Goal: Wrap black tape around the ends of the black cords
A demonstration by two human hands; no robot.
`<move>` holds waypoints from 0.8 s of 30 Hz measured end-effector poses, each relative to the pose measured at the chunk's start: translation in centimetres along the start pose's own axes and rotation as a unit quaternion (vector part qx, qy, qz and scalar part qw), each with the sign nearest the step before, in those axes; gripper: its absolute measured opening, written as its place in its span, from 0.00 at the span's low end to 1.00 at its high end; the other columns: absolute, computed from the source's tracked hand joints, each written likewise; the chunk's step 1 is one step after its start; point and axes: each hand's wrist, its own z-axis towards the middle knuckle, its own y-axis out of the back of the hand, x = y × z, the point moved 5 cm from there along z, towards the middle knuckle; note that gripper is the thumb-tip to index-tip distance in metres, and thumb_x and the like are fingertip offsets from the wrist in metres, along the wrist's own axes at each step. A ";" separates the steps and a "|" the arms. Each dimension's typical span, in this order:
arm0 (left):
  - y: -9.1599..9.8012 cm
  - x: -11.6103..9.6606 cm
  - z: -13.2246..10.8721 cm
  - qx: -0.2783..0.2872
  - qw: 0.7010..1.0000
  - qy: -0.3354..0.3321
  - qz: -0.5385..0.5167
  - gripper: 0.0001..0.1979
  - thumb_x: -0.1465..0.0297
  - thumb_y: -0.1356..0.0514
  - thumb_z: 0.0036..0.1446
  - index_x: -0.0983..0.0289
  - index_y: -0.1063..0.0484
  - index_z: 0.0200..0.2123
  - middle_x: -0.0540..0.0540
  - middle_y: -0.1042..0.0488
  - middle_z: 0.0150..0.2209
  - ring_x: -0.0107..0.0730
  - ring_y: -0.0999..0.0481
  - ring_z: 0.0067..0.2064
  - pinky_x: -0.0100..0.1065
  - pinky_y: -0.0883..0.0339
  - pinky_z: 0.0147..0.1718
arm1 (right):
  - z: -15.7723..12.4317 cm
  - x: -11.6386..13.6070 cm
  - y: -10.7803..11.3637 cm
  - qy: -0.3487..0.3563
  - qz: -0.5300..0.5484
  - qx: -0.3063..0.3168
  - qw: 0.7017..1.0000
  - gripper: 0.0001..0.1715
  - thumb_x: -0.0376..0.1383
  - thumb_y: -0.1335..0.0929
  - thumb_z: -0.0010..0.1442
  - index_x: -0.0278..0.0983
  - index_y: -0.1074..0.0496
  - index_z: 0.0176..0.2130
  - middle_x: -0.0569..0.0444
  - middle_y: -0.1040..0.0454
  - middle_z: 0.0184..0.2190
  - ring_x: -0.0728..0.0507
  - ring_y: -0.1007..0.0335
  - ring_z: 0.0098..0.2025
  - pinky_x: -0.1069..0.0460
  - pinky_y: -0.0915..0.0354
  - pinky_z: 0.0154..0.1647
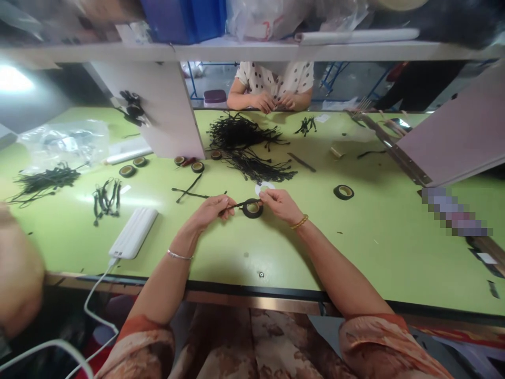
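Observation:
My left hand (216, 206) is closed on one end of a short black cable (239, 205). The cable stretches across to my right hand (281, 204), whose thumb and fingers pinch its other end. A roll of black tape (253, 210) lies just under the cable between both hands; I cannot tell whether a strip of it joins the cable. Behind my right fingertips a white ring-shaped piece (263, 186) is partly hidden. Several loose black cables (188, 192) lie on the green table beyond my left hand.
A big heap of black cables (240, 131) lies ahead, with tape rolls (344, 192) around. A white power bank (134, 233) with a cord sits left. Upright panels (158, 105) flank the table under a shelf (252, 52). A person (272, 87) works opposite; another person's arm (18, 268) shows left.

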 end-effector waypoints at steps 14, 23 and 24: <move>-2.7 -2.1 -1.0 -0.042 0.849 -0.099 0.517 0.19 0.63 0.54 0.67 0.62 0.27 0.33 0.56 0.24 0.29 0.37 0.27 0.33 0.35 0.40 0.34 | -0.1 0.5 0.0 0.031 -0.116 -0.005 0.993 0.33 0.56 0.43 0.66 0.36 0.30 0.25 0.55 0.35 0.20 0.48 0.44 0.25 0.51 0.47 0.31; -2.2 -1.4 -0.9 -0.007 0.932 -0.081 0.354 0.20 0.61 0.55 0.67 0.62 0.25 0.37 0.51 0.22 0.29 0.30 0.26 0.30 0.31 0.36 0.34 | -0.5 1.8 -1.1 0.172 -0.272 0.029 0.946 0.26 0.44 0.40 0.68 0.36 0.32 0.23 0.54 0.31 0.21 0.46 0.41 0.30 0.47 0.49 0.44; -1.7 -1.5 -0.9 -0.040 0.934 -0.097 0.341 0.19 0.61 0.53 0.67 0.62 0.25 0.39 0.52 0.20 0.33 0.31 0.24 0.33 0.32 0.34 0.36 | -0.4 1.6 -1.0 0.165 -0.266 0.031 0.949 0.26 0.44 0.40 0.68 0.36 0.33 0.22 0.54 0.32 0.20 0.46 0.42 0.29 0.48 0.49 0.42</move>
